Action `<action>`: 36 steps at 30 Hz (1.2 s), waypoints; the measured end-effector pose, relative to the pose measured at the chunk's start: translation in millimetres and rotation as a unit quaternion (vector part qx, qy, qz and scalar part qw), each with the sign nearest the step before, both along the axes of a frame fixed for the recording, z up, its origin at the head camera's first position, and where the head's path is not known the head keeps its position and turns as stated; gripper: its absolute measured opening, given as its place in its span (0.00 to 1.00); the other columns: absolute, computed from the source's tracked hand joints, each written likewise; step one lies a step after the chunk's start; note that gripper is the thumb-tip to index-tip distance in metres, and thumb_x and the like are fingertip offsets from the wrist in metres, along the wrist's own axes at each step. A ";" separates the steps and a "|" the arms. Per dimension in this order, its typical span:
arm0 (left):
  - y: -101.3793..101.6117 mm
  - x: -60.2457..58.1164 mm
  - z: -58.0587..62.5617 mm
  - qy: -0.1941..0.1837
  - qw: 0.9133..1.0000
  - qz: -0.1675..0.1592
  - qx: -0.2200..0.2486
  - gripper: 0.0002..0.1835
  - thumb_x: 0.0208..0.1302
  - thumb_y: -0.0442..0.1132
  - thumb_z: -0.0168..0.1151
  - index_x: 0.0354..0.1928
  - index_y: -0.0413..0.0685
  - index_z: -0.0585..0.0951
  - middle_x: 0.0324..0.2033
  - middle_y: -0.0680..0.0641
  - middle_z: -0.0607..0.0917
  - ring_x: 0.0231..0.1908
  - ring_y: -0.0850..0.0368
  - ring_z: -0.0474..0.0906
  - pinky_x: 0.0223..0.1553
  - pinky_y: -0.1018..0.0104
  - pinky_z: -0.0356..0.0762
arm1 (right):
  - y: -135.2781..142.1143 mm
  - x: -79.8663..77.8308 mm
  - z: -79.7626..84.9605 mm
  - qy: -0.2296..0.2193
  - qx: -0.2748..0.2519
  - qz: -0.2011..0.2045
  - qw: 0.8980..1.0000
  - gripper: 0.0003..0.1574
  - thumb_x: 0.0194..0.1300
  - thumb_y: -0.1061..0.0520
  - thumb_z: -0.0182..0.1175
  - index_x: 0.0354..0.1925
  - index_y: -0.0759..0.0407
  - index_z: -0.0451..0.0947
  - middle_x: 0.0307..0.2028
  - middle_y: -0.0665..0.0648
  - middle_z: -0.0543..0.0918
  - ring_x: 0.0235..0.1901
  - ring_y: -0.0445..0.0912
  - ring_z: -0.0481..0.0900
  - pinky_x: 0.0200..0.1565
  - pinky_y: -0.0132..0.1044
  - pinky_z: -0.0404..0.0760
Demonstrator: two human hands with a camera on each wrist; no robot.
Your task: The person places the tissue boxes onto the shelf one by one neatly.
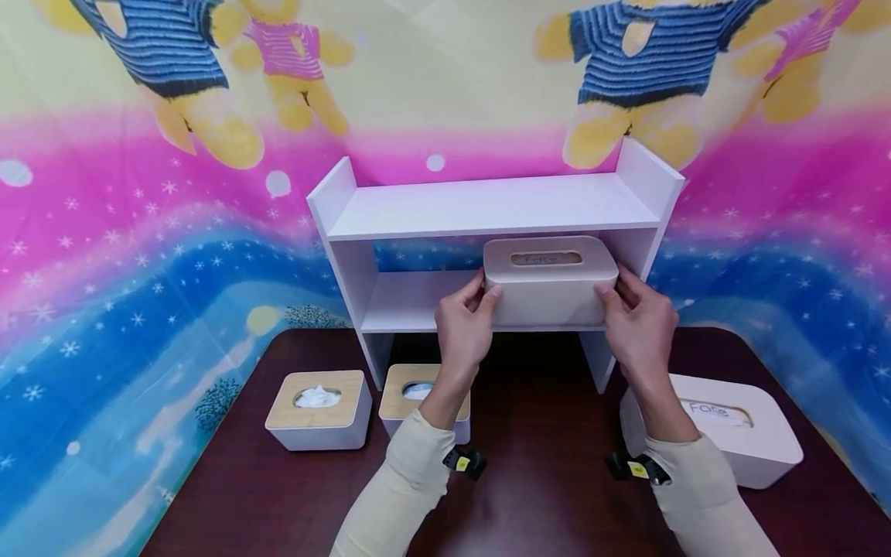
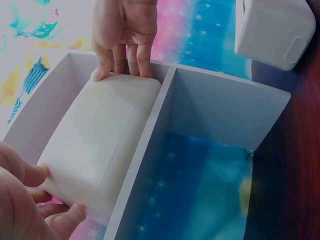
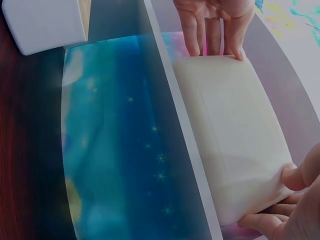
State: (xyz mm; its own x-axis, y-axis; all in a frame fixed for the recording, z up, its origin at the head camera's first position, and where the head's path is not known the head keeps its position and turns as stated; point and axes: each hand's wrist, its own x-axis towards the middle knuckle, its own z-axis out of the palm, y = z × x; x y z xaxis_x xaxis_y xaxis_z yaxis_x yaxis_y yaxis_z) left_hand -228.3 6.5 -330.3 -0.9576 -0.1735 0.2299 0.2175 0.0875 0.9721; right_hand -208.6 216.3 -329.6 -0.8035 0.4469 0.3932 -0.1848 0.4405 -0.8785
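Two hands hold one pale tissue box between them, and we find it in the right part of the lower bay of a white shelf unit, under the upper board. The left hand grasps the box's left end, thumb on the near face, and the right hand grasps the right end in the same way. In both wrist views we see the fingers of each hand bent around the ends. The box sits upright, its oval slot facing up, with handwriting visible inside the slot. We cannot tell whether its base rests fully on the lower board.

The unit stands on the far side of a dark reddish-brown worktop. On the left we see a white box with a wooden lid; to its right, just beside it, is a second wooden-lidded box, partly hidden behind the left forearm. White tissue shows in both openings. On the right lies a larger pale box, marked "Face" in its slot, partly covered by the right forearm. Both arms wear cream sleeves, and each wrist carries a small black device. Behind everything we see a colourful backdrop with printed bears and snowflakes.
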 end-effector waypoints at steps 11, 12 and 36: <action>-1.8 -2.7 -1.3 0.008 1.000 -0.008 0.000 0.25 0.73 0.41 0.71 0.71 0.55 0.81 0.68 0.48 0.84 0.66 0.56 0.83 0.64 0.56 0.83 | -2.0 2.6 2.1 -0.015 -0.004 0.008 1.000 0.32 0.79 0.52 0.65 0.76 0.55 0.74 0.69 0.63 0.81 0.68 0.54 0.81 0.66 0.47 0.80; -2.7 -2.4 -1.2 0.008 1.000 -0.012 0.001 0.25 0.74 0.41 0.71 0.71 0.54 0.81 0.68 0.48 0.84 0.67 0.55 0.82 0.65 0.56 0.83 | -2.0 2.8 2.0 -0.017 -0.004 0.010 1.000 0.33 0.79 0.51 0.65 0.76 0.55 0.73 0.70 0.63 0.81 0.69 0.54 0.81 0.67 0.47 0.79; -105.0 59.8 -33.4 -0.016 0.998 -0.030 -0.047 0.34 0.75 0.52 0.69 0.78 0.54 0.74 0.76 0.55 0.76 0.76 0.55 0.73 0.74 0.47 0.74 | 9.3 68.3 -35.6 -0.087 0.079 0.091 0.989 0.49 0.79 0.42 0.63 0.86 0.50 0.54 0.81 0.64 0.66 0.77 0.63 0.69 0.63 0.17 0.70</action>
State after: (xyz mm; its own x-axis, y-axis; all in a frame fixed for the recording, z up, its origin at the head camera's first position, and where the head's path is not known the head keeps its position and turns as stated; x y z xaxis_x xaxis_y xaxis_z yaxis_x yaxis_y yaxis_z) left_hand -168.5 -98.5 -363.7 -0.9727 -0.0942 0.2120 0.1946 0.1662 0.9667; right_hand -140.4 225.6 -365.2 -0.9268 0.2319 0.2954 -0.1261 0.5488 -0.8264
